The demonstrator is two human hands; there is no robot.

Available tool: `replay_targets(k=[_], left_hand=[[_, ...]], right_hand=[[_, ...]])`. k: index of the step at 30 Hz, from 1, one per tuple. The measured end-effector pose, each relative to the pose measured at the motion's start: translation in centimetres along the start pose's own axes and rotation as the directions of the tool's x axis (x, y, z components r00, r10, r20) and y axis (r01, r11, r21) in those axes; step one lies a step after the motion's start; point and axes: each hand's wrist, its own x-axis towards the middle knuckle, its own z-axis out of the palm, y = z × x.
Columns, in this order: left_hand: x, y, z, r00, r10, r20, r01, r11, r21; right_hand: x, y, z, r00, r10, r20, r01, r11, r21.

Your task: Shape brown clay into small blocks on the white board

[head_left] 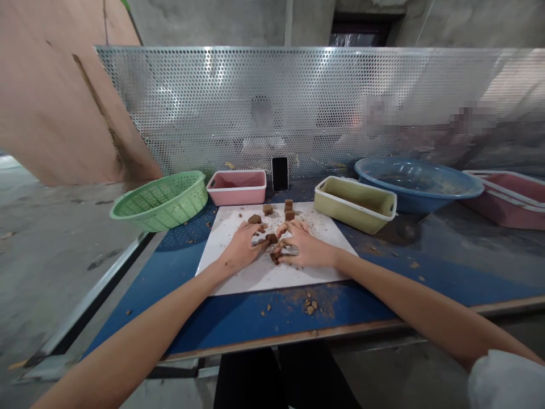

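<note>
My left hand point(243, 248) reaches over a white board point(238, 279), its fingers curled and its thumb against a small brown block point(271, 238) that looks like clay or packed earth. Opposite it, my right hand point(307, 247) is bent with fingers and thumb apart. A dark reddish-brown lump point(275, 258) lies at the fingertips of that hand, partly covered by them. Farther back on the board sit a rounded brown lump point(254, 218), another brown block point(268, 210) and two brown blocks point(289, 210) close together. Crumbs are scattered around them.
A green basket point(162, 199) and pink bin point(237, 196) stand at the back left. An olive bin point(353, 207), blue basin point(417, 182) and dark pink bin point(511, 201) stand right. A phone point(280, 174) leans upright near the perforated metal panel point(238, 85). Crumbs point(311, 307) lie near the table's front edge.
</note>
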Motion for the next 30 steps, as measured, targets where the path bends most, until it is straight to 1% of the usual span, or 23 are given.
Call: replay_targets(k=[5, 13, 19, 24, 26, 28, 30], left_hand=[[0.3, 0.4, 0.2, 0.999, -0.045, 0.029, 0.046, 0.999, -0.022], [1.2, 1.0, 0.4, 0.998, -0.007, 0.058, 0.008, 1.0, -0.02], [1.8, 1.2, 0.7, 1.0, 0.007, 0.028, -0.008, 0.999, 0.038], [2.2, 0.7, 0.8, 0.998, 0.034, 0.056, -0.038, 0.997, 0.065], [1.9, 0.9, 0.6, 0.998, 0.056, 0.027, -0.058, 0.995, 0.079], [1.4, 1.4, 0.1, 0.997, 0.073, -0.03, -0.071, 0.995, 0.063], [0.9, 2.3, -0.4, 0.997, 0.061, -0.049, -0.062, 0.998, -0.022]], right_hand=[[0.0, 0.0, 0.1, 1.0, 0.008, -0.017, -0.008, 1.0, 0.021], [-0.2, 0.2, 0.1, 0.999, 0.02, -0.029, -0.02, 1.0, 0.018], [0.1, 0.6, 0.4, 0.994, 0.051, -0.097, -0.046, 0.997, 0.061], [0.2, 0.7, 0.5, 0.981, 0.104, -0.166, -0.091, 0.992, 0.082], [0.3, 0.6, 0.4, 0.975, 0.126, -0.183, -0.11, 0.99, 0.092], [0.2, 0.6, 0.4, 0.971, 0.13, -0.202, -0.11, 0.988, 0.106], [0.2, 0.6, 0.5, 0.966, 0.122, -0.228, -0.097, 0.988, 0.117]])
